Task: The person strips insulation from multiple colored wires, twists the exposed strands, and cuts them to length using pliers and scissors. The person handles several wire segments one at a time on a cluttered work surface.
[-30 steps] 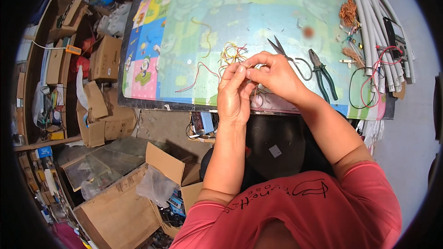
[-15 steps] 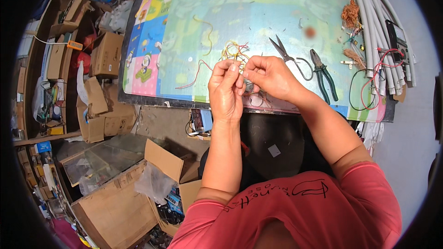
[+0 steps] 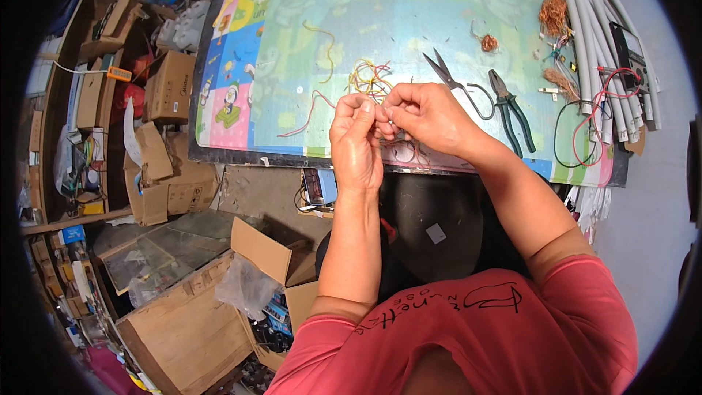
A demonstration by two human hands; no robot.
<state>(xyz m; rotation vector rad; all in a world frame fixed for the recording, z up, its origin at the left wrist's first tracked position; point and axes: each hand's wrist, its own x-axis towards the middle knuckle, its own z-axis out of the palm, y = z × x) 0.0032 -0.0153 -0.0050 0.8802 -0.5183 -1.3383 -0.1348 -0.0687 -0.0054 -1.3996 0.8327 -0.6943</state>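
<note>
My left hand (image 3: 357, 135) is held up over the near edge of the table, thumb and fingertips pinched together. Close against it, my right hand (image 3: 424, 117) is also closed in a pinch, the two sets of fingertips almost touching. A thin wire seems to be between them, mostly hidden by the fingers. Just beyond lies a tangle of yellow and red thin wires (image 3: 371, 77). A red wire (image 3: 316, 106) and a yellow wire (image 3: 330, 51) lie loose to the left. Right of my hands are black scissors (image 3: 455, 84), then green-handled pliers (image 3: 514, 117).
A small copper wire clump (image 3: 488, 43) lies beyond the scissors. At the right are a larger copper bundle (image 3: 553, 14), grey tubes (image 3: 589, 36), and a dark meter (image 3: 627, 51) with red and black leads. Cardboard boxes (image 3: 170, 86) and shelves stand left of the table.
The small copper clump, a reddish blur before, now shows sharply. My hands stay pinched together with slight finger movement. The view has shifted a little.
</note>
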